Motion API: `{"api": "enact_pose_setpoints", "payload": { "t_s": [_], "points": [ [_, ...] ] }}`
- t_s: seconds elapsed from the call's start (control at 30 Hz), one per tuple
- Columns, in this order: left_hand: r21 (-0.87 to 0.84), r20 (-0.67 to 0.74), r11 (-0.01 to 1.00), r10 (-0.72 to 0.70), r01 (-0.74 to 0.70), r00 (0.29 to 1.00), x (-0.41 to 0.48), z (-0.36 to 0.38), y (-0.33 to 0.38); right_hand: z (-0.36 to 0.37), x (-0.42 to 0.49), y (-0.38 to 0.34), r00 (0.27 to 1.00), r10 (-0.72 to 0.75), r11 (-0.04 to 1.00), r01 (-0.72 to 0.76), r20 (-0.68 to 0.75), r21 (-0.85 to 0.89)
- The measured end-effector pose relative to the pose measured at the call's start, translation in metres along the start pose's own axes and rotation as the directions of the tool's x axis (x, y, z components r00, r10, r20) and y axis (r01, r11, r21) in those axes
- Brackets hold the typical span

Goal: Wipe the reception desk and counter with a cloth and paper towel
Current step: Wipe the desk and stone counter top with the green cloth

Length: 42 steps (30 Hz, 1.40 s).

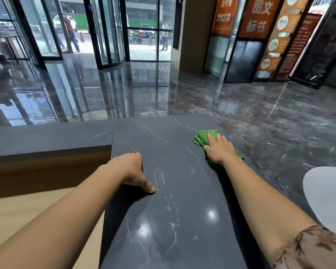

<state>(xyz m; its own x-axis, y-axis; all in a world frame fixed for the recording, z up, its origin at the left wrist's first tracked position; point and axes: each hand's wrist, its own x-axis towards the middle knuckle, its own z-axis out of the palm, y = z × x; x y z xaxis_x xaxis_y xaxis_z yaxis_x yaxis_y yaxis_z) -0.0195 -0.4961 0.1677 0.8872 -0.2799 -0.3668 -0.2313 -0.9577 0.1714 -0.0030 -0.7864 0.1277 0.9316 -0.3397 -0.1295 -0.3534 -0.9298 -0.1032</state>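
Head view: my right hand [218, 150], fingers straight and together, presses the cloth [202, 137] on the counter [173, 210]; my left hand [132, 169] grips its edge. Mid-wipe; next I'd sweep nearer.

Cloth [203, 137]: bright green.
Tabletop [169, 191]: dark grey, white veining.
Sleeve [314, 247]: brown, dark floral print.
Lower desk [27, 210]: pale wood.

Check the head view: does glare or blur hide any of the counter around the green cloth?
Head view: no; the glare spots sit on the near counter, well short of the green cloth; the right hand pressing it is sharp; wide-angle distortion bows the counter's edges; the far orange signs are soft.
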Motion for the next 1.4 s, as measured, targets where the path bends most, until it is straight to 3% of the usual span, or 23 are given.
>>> {"api": "enact_pose_setpoints", "payload": {
  "t_s": [0.17,0.3,0.47,0.73,0.93,1.07,1.2,1.3,1.4],
  "points": [
    [0.015,0.011,1.0,-0.016,0.015,1.0,0.001,-0.008,0.013,0.012,-0.075,0.01,0.989,0.143,0.99,-0.143,0.021,-0.001],
    [-0.006,0.022,1.0,0.017,-0.017,1.0,0.004,-0.008,0.03,0.017,-0.104,-0.02,0.987,0.148,0.989,-0.146,0.06,-0.033],
    [0.037,0.044,0.999,0.038,-0.04,0.998,0.013,-0.001,0.045,0.005,-0.065,-0.016,0.998,0.046,0.998,-0.048,0.051,0.051],
    [0.122,0.038,0.991,0.042,-0.046,0.998,0.022,-0.003,0.038,-0.005,-0.022,0.002,0.919,0.387,0.919,-0.391,0.077,0.049],
    [0.133,0.05,0.99,0.046,-0.053,0.998,0.026,0.003,0.041,-0.013,0.057,-0.037,0.908,0.416,0.907,-0.418,0.045,0.052],
    [0.121,0.044,0.991,0.056,-0.061,0.997,0.029,0.006,0.039,-0.011,0.085,-0.096,0.966,0.254,0.965,-0.256,0.049,0.058],
    [0.12,0.013,0.988,0.096,-0.097,0.995,0.027,0.009,0.031,-0.003,0.085,-0.177,0.989,-0.118,0.991,0.112,0.091,0.068],
    [0.106,0.006,0.984,0.143,-0.143,0.99,0.029,0.009,0.029,0.002,0.069,-0.227,0.889,-0.418,0.908,0.41,0.186,0.082],
    [0.092,0.0,0.985,0.144,-0.143,0.99,0.029,0.007,0.029,0.007,0.06,-0.247,0.768,-0.593,0.794,0.607,0.241,0.017]
  ]
}}
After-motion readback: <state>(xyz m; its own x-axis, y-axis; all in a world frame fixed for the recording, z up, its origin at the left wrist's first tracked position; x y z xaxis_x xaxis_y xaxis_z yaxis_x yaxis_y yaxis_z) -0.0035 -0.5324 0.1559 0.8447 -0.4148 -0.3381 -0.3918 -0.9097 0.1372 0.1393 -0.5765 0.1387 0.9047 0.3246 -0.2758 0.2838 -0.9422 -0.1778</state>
